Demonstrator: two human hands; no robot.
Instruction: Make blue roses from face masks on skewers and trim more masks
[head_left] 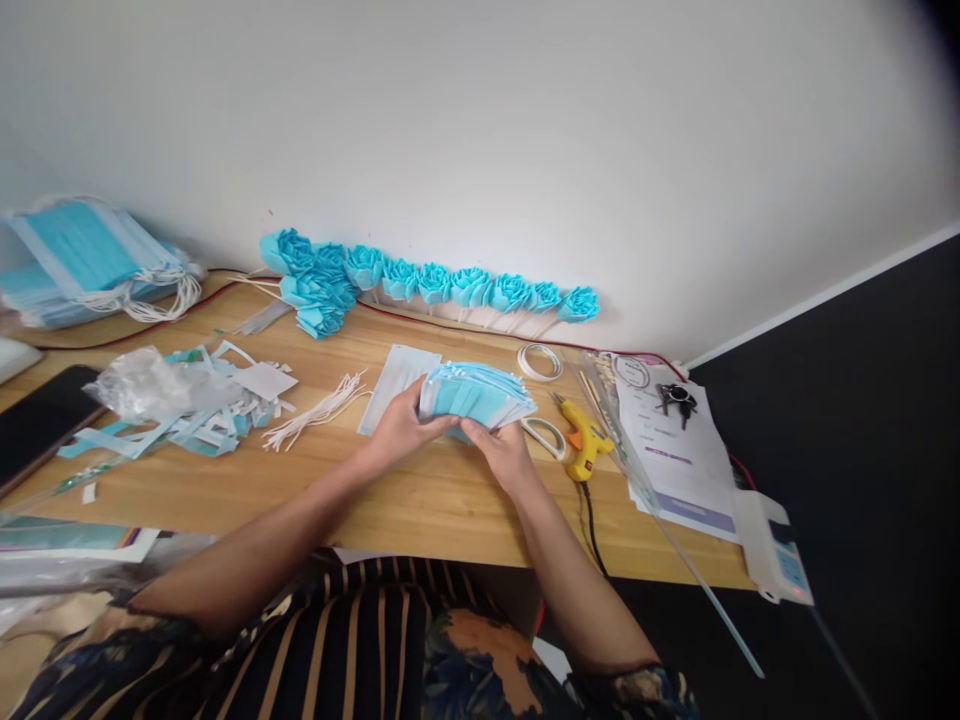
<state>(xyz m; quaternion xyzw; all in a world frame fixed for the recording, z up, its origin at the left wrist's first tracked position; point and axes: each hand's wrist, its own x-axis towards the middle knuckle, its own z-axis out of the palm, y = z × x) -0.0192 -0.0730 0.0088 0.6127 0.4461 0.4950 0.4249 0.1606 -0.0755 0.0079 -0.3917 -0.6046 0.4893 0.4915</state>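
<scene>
Both my hands hold a thick stack of blue face masks (477,393) just above the wooden table (420,510). My left hand (399,426) grips the stack's left end, thumb on top. My right hand (504,449) closes on its front right underside. One white mask (391,385) lies flat on the table behind my left hand. White scissors (546,436) rest just right of my right hand.
A row of blue fabric roses (420,281) lines the wall. Cut ear loops (319,408) and mask scraps (202,405) lie at left, more masks (82,262) far left. A yellow glue gun (584,439), papers with keys (673,440) and a phone (37,418) also sit here.
</scene>
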